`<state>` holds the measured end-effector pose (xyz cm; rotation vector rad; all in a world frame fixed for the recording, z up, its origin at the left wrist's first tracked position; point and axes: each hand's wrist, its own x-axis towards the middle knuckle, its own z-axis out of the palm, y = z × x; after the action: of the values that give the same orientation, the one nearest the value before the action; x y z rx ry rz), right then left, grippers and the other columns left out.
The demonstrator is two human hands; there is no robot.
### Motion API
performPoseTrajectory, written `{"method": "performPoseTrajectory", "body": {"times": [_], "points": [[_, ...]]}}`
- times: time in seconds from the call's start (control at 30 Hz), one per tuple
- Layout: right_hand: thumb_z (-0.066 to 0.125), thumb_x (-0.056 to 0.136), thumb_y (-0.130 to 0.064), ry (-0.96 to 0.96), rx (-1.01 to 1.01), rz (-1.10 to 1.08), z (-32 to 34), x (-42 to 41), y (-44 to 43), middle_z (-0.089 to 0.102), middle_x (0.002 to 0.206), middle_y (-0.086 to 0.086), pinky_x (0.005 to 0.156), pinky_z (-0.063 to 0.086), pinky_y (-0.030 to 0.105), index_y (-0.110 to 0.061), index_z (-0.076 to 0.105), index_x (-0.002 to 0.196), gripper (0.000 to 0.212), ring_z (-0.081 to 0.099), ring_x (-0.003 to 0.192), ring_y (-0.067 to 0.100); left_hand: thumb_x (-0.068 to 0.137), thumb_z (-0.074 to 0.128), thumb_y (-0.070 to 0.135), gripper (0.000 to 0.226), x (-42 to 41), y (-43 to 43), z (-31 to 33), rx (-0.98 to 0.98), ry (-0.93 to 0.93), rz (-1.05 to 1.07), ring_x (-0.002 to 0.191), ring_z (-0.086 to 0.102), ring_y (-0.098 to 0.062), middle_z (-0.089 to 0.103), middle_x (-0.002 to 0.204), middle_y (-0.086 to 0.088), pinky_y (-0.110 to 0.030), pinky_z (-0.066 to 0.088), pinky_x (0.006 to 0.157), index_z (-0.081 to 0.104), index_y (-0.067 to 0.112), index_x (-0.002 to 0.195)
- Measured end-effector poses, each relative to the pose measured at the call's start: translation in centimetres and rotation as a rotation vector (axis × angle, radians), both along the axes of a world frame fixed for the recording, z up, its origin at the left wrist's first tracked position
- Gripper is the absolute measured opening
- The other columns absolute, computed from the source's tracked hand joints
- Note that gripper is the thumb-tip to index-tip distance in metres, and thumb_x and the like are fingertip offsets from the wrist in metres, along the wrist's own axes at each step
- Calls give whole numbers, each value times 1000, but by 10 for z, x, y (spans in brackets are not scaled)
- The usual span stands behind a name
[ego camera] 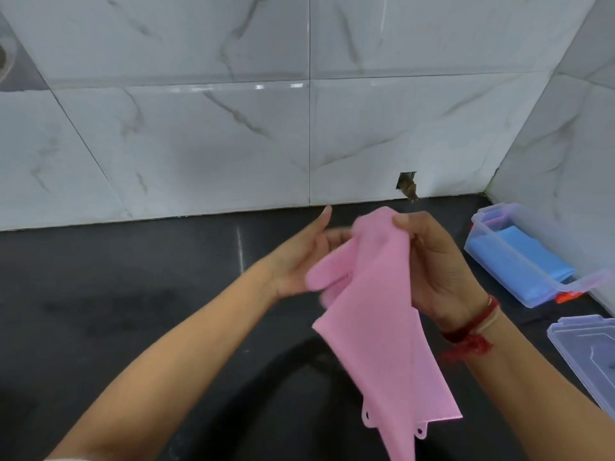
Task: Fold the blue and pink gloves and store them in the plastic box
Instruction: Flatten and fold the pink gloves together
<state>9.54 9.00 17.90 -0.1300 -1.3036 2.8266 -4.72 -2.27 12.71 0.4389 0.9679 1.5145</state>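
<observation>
Pink glove (376,314) hangs in the air above the dark countertop (133,294), held up by both hands near the centre of the head view. Its upper end is pinched in the right hand (442,271), whose thumb and fingers close on the fabric at about one o'clock from the glove's middle. The left hand (299,261) sits at about ten o'clock from the glove's middle, palm turned up, thumb raised, its fingers curled loosely behind the glove's finger part; whether they actually grip it cannot be told, since the pink material covers them. The glove's cuff points down toward five o'clock, with small tabs along its lower edge.

At three o'clock from the hands, against the tiled wall (199,144), stands the plastic box (492,257), clear and open, with the blue glove (529,257) lying folded inside it. The box's lid (585,351) lies flat on the countertop at about four o'clock, just beside the box and apart from it. A red thread band (469,331) circles the right wrist.
</observation>
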Motion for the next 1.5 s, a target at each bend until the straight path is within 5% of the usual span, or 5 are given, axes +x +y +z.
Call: {"method": "performPoseTrajectory", "body": {"times": [0.27,0.47,0.63,0.83,1.5], "points": [[53,78,-20,-45,-192,-136,-11,19,24,71,77,4,70,58,27,-7,69,100,30,68,73,15,59,72,67,92,-7,-16,-58,184,-133,-244,112,57,-24,60,123,-7,-39,43,98,52,12,130],[5,96,-25,12,-155,-49,-16,34,26,66,120,11,108,34,29,0,63,115,67,56,119,17,45,75,75,102,23,-15,-85,108,-444,129,100,57,-18,63,110,-5,-29,40,98,61,9,121],[76,66,-13,29,-358,-128,-32,36,27,73,81,9,68,59,33,-5,70,99,35,72,77,20,49,61,87,109,82,-14,-96,62,-571,38,116,53,-25,60,124,-11,-38,33,108,60,8,124],[70,69,-24,7,-321,-252,-39,49,29,75,84,4,64,58,30,-10,77,90,26,72,78,17,49,70,78,101,69,0,-48,280,-437,80,120,55,-25,62,127,-9,-40,39,104,61,14,126],[71,74,-11,-482,223,-67,-112,76,41,70,114,12,73,57,43,-31,56,122,54,68,99,35,84,64,14,28,36,24,-74,-330,-232,143,83,72,-27,73,96,-14,-39,59,75,64,7,111]]}}
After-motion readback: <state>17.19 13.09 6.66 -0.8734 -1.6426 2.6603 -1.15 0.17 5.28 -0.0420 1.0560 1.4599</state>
